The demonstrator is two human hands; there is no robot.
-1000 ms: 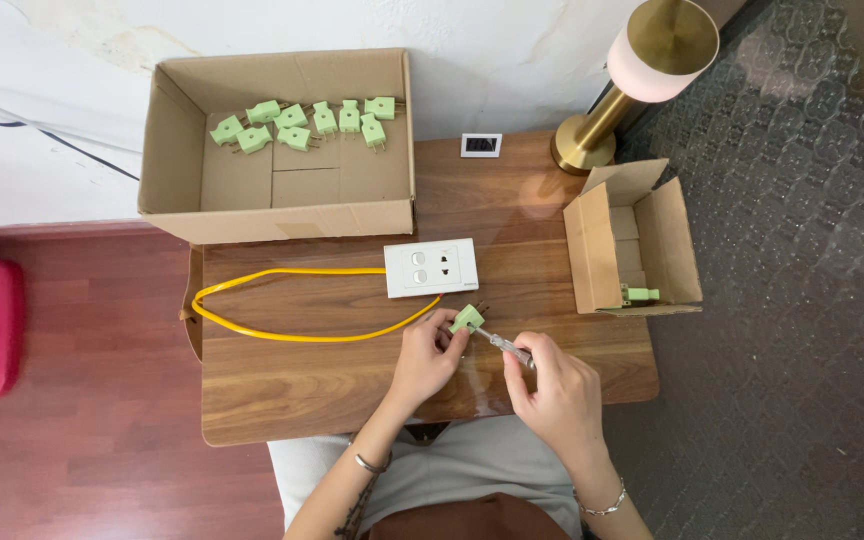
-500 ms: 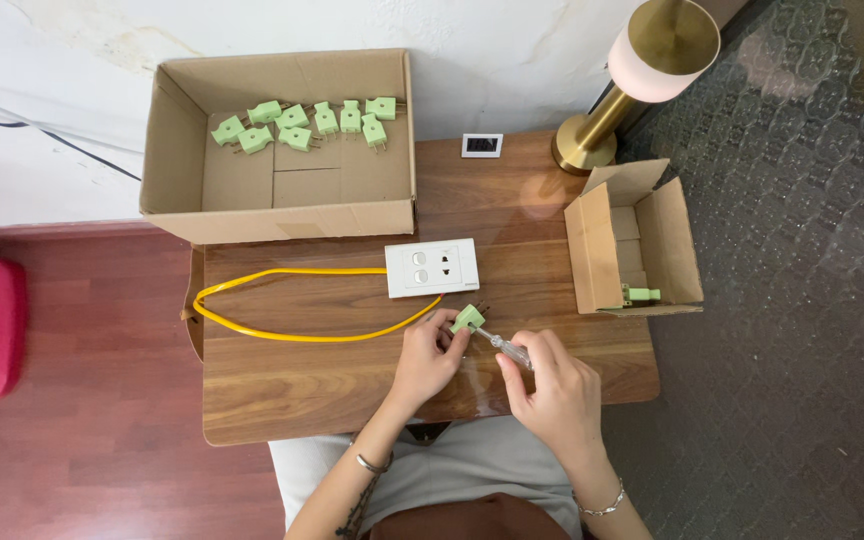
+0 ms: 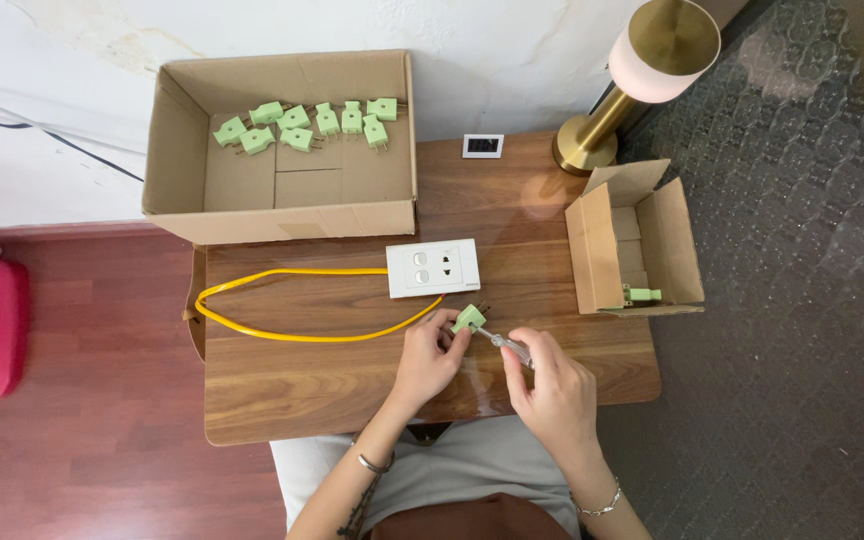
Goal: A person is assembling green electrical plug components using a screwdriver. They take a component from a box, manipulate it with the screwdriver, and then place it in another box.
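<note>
While the left hand (image 3: 430, 358) pinched a small green plug (image 3: 469, 318) between thumb & fingertips, the right hand (image 3: 550, 392) had its fingers curled tight round a small screwdriver (image 3: 508, 345), clear handle in the grip, tip pointed at the plug's side. Taking the white socket plate (image 3: 433, 267) as landmark: the plug sat just below its right corner, near but not touching; both hands were below that, at the near edge of the wooden table (image 3: 292, 390). A yellow cable (image 3: 282, 335) looped out left of the plate & came back toward its lower edge. Above & left of the plate stood a big open cardboard box (image 3: 182, 160) w/ approx a dozen more green plugs (image 3: 302, 122) lined along its far wall. Right of the plate a smaller box (image 3: 592, 250) lay on its side, one finished-looking plug (image 3: 642, 295) inside. Further up-right stood a brass lamp (image 3: 652, 60) w/ pink shade; a little black-and-white display (image 3: 482, 146) sat above the plate. Judged step: working a screw on the plug, prob. mid-turn; whether tightening or loosening couldn't be told. Next move would call for keeping the tip seated in the screw head, left pinch holding the plug from twisting, w/ light downward pressure so the blade doesn't slip off onto fingers.
</note>
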